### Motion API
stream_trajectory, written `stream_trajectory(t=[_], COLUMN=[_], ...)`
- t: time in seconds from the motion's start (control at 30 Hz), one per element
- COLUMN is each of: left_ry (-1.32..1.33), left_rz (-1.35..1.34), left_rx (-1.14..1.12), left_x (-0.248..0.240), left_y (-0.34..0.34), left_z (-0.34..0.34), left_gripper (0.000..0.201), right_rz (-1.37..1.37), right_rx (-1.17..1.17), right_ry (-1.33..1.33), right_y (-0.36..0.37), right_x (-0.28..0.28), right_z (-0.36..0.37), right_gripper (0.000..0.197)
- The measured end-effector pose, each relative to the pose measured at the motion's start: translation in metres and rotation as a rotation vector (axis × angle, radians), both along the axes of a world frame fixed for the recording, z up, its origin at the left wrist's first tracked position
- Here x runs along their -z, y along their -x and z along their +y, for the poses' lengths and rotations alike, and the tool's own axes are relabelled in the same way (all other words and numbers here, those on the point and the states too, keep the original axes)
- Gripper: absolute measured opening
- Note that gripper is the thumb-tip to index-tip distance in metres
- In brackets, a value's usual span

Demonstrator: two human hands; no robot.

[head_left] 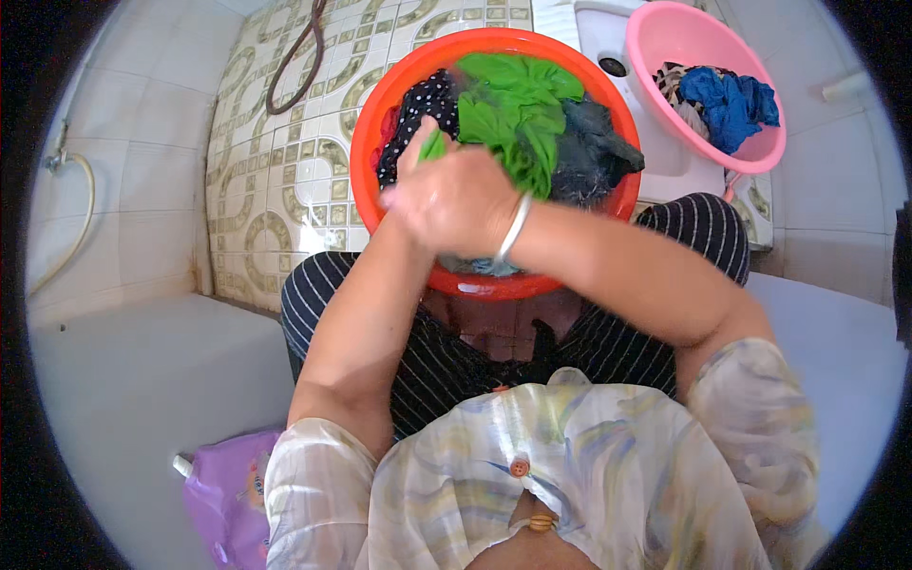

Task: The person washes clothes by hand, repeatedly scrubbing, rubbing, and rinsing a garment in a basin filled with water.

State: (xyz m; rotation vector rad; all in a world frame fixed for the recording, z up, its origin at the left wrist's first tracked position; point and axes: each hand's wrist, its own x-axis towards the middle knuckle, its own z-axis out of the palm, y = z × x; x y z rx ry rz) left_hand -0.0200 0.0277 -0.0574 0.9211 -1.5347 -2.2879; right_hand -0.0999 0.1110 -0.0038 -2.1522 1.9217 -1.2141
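Both hands, the right hand (465, 204) over the left hand (416, 161), are clenched on the green cloth (518, 114) in the orange basin (380, 123) before the knees; better, I'd judge, to rub low over the basin, grip firm.

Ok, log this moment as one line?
hands: left hand and right hand wringing green cloth | over: orange basin of wet clothes | nearby: pink basin, purple pouch

Blurred right hand (461, 195) hides the left hand; purple plastic pouch (223, 499) at lower left is cut off by the frame edge.
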Motion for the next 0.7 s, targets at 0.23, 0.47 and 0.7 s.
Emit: stream_trajectory(t=[0.23, 0.47, 0.7], left_ry=[-0.588, -0.501, -0.391], left_rz=[0.011, -0.128, -0.315], left_rx=[-0.162, -0.264, -0.313], left_x=[-0.051, 0.001, 0.021], left_y=[0.025, 0.009, 0.013], left_z=[0.054, 0.014, 0.024], left_gripper=[0.041, 0.035, 0.029], right_rz=[-0.585, -1.022, -0.145], right_rx=[0.423, 0.027, 0.531], right_ry=[-0.7, -0.726, -1.149], right_y=[0.113, 0.134, 0.091], right_x=[0.077, 0.111, 0.098], right_z=[-0.009, 0.023, 0.014], right_gripper=[0.054, 0.044, 0.042])
